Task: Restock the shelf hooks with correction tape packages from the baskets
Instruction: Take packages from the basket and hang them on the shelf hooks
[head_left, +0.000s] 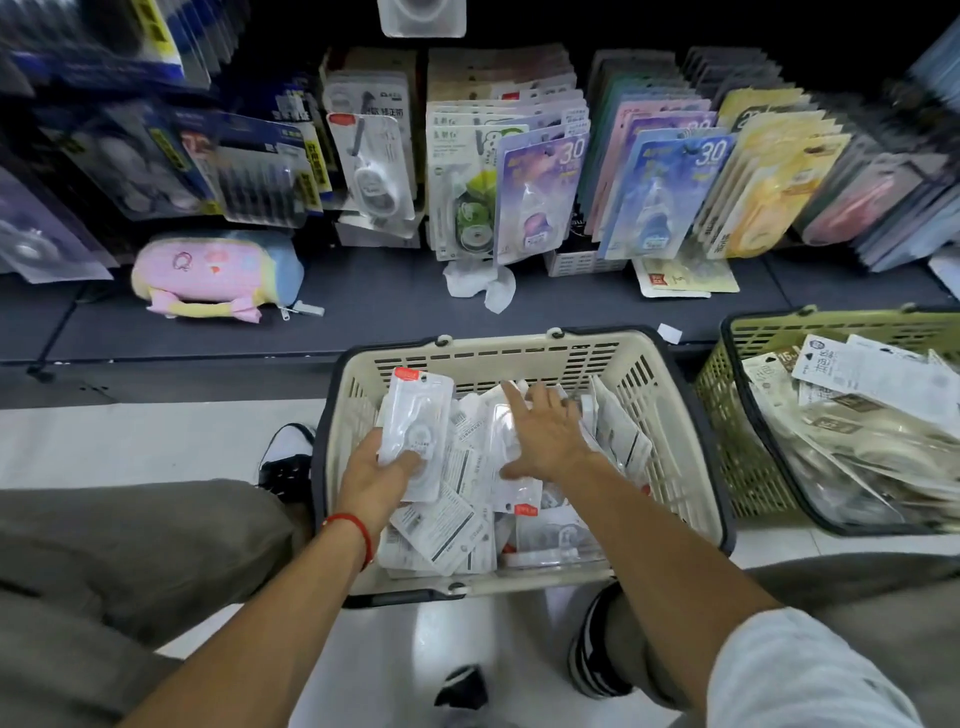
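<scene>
A cream basket (519, 349) with a dark rim stands on the floor in front of me, filled with several white correction tape packages (447, 525). My left hand (374, 480) grips one upright package (415, 421) with a red corner label, thumb across its lower part. My right hand (548, 434) reaches into the basket with fingers spread flat over the pile of packages. Above, shelf hooks carry rows of hanging correction tape packs; a matching white pack with a red label (371, 166) hangs at the centre left.
A green basket (727, 410) with more packages stands at the right. On the dark shelf base lie a pink plush pouch (208, 275), crumpled white paper (480, 283) and a loose yellow pack (685, 278). My knees flank the cream basket.
</scene>
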